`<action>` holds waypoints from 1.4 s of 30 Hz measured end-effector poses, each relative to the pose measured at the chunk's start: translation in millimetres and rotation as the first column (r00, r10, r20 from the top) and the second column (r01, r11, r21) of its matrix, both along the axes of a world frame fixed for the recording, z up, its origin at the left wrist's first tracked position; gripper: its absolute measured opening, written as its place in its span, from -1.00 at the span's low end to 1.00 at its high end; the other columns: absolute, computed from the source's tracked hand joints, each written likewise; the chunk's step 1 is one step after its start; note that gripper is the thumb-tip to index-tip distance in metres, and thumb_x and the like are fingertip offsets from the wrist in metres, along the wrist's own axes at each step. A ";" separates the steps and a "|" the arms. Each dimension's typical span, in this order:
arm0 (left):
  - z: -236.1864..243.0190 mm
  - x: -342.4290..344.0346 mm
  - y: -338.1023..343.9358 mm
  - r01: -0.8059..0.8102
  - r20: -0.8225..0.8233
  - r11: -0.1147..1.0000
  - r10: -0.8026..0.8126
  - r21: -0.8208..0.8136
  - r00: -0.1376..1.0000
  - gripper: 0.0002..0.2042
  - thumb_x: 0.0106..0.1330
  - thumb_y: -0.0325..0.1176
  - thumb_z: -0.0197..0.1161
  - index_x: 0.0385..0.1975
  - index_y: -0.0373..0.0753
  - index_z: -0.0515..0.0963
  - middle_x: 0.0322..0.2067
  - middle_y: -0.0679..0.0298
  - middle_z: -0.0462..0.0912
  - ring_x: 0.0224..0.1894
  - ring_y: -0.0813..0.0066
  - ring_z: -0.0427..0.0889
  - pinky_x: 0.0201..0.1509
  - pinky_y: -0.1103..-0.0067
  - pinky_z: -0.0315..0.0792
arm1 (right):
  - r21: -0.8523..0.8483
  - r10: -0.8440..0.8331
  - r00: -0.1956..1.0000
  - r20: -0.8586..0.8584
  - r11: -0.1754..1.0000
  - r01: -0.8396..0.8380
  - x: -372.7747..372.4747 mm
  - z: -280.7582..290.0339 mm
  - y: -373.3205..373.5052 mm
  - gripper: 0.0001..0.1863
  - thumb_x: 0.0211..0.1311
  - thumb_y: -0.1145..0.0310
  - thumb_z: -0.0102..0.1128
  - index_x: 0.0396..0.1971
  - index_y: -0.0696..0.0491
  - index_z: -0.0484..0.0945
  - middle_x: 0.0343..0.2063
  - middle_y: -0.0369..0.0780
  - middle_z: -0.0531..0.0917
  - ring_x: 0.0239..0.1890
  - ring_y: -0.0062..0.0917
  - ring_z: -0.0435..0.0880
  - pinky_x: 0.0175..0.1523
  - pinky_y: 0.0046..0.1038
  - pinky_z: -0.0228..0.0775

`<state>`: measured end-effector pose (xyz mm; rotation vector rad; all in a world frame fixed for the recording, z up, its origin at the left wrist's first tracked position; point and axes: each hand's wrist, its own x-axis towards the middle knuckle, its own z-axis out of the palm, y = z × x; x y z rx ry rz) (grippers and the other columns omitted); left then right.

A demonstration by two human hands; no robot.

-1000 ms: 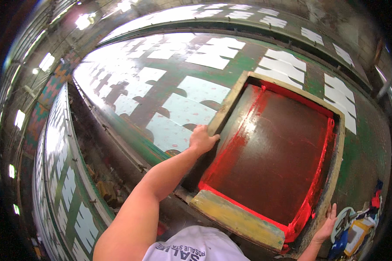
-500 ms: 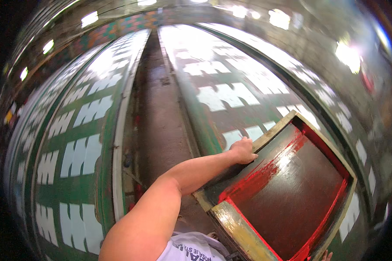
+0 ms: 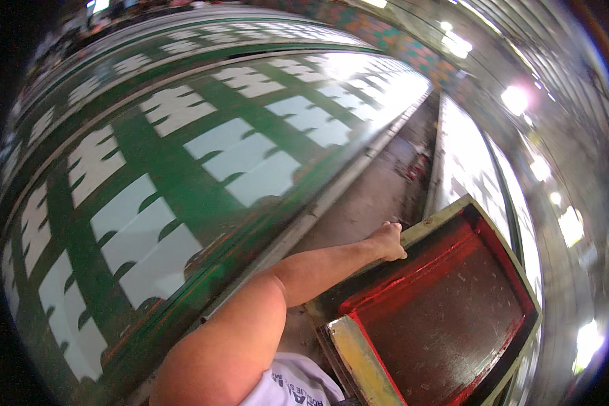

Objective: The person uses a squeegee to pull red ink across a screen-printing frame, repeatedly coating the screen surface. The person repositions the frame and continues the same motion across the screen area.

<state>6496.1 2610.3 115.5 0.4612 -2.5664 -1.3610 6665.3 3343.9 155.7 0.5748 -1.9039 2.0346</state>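
Note:
A wooden-edged screen printing frame point(image 3: 446, 318) is held tilted at the lower right, its dark mesh streaked with red ink along the inner sides. My left hand point(image 3: 388, 241) is closed on the upper left edge of this frame, fingers curled over the wood and the arm stretched out. A yellowed wooden bar point(image 3: 365, 358) forms the near side. My right hand is out of view. To the left, white cut fabric pieces point(image 3: 243, 162) lie in rows on a long green printing table point(image 3: 216, 216).
A narrow brown aisle point(image 3: 358, 203) runs beside the green table, whose raised pale edge point(image 3: 304, 227) borders it. Another long table point(image 3: 463, 149) with white pieces stands beyond the screen frame. Lamps hang overhead, and a patterned coloured wall point(image 3: 399, 51) closes the far end.
The view has swung left, bringing the left-hand table forward. The screen frame and my left hand have come away from over the right-hand table. My right fingertips have left the view.

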 end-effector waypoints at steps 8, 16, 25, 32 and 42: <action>-17.0 111.0 -150.6 -0.448 0.041 0.892 0.451 -0.057 0.892 -0.30 0.09 -0.17 0.71 0.20 -0.43 0.67 0.18 -0.22 0.79 0.26 -0.13 0.78 0.38 0.17 0.66 | 0.118 0.585 0.798 -0.143 0.811 -0.573 -263.7 -33.4 -157.7 -0.19 0.85 -0.02 -0.19 0.83 -0.02 -0.18 0.78 0.16 -0.04 0.76 0.23 0.06 0.79 0.23 0.04; 3.0 310.2 -202.8 -0.809 0.089 0.560 0.828 -0.180 0.553 -0.29 0.07 -0.12 0.78 0.16 -0.43 0.68 0.10 -0.20 0.80 0.20 -0.17 0.80 0.34 0.13 0.65 | -0.584 0.987 0.118 0.107 0.158 -0.796 -349.6 -65.3 -399.1 -0.15 0.79 -0.13 -0.16 0.82 0.00 -0.08 0.80 0.07 -0.03 0.79 0.16 0.01 0.75 0.19 0.16; -5.6 617.9 -147.2 -0.973 0.005 0.194 0.981 -0.124 0.195 -0.41 0.03 -0.14 0.77 0.00 -0.38 0.78 0.01 -0.20 0.85 0.12 -0.16 0.84 0.28 0.15 0.69 | -0.969 0.884 -0.441 -0.153 -0.048 0.241 -309.3 -97.9 -602.5 -0.20 0.77 0.02 -0.09 0.84 -0.17 -0.06 0.83 -0.09 -0.01 0.82 -0.18 0.04 0.79 0.11 0.04; -33.3 926.9 -81.2 -0.994 -0.082 0.009 0.996 -0.107 0.018 -0.41 0.06 -0.12 0.78 0.07 -0.30 0.79 -0.04 -0.05 0.90 0.02 0.04 0.88 0.20 0.21 0.68 | 0.006 0.995 0.042 0.087 0.042 -0.999 -1.6 -95.8 -715.4 -0.22 0.81 -0.10 -0.20 0.69 0.21 0.29 0.61 0.09 0.42 0.62 -0.09 0.43 0.69 -0.01 0.24; -98.5 1280.0 56.4 -0.882 -0.173 -0.409 0.910 -0.235 -0.376 -0.52 0.11 -0.33 0.73 0.03 -0.36 0.79 -0.10 0.12 0.91 -0.07 0.29 0.85 0.12 0.33 0.68 | -0.006 0.814 0.065 0.577 0.083 -0.997 431.8 -103.5 -804.2 -0.44 0.71 0.03 0.08 0.46 0.03 0.63 0.42 -0.18 0.64 0.35 -0.30 0.61 0.42 -0.19 0.44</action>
